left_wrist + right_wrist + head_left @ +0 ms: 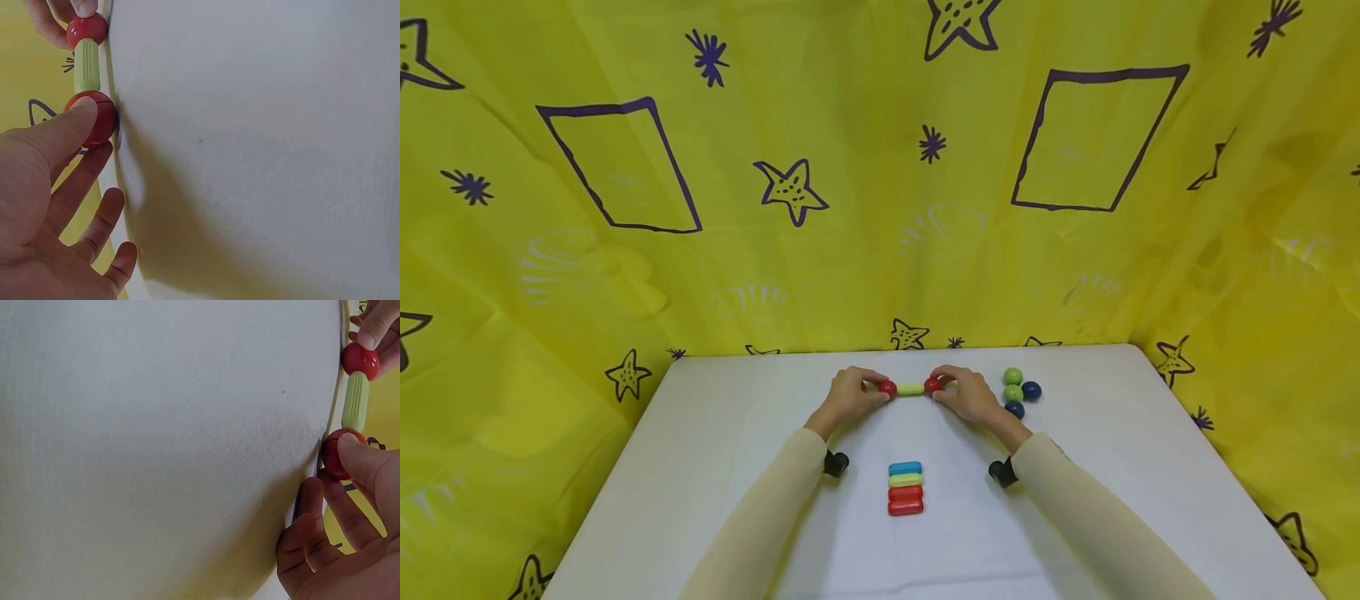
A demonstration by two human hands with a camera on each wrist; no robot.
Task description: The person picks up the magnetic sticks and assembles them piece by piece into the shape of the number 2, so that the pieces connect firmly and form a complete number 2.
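Note:
Near the far edge of the table, a light green ridged rod [911, 389] joins two glossy red balls, one at each end. My left hand [852, 395] pinches the left red ball [888, 389] between thumb and fingers. On the other end, the right red ball [932, 385] is pinched by my right hand [968, 395]. Both wrist views show the thumb on top of the ball, with the lower fingers spread loosely apart. In the left wrist view the green rod [87, 65] meets both balls in one straight line.
Several short bars lie stacked in a row nearer me: a blue bar [905, 468], a light green bar [905, 480] and red bars [906, 506]. Right of my right hand sit green balls [1012, 377] and dark blue balls [1032, 390]. A yellow patterned curtain [850, 275] surrounds the white table [715, 433].

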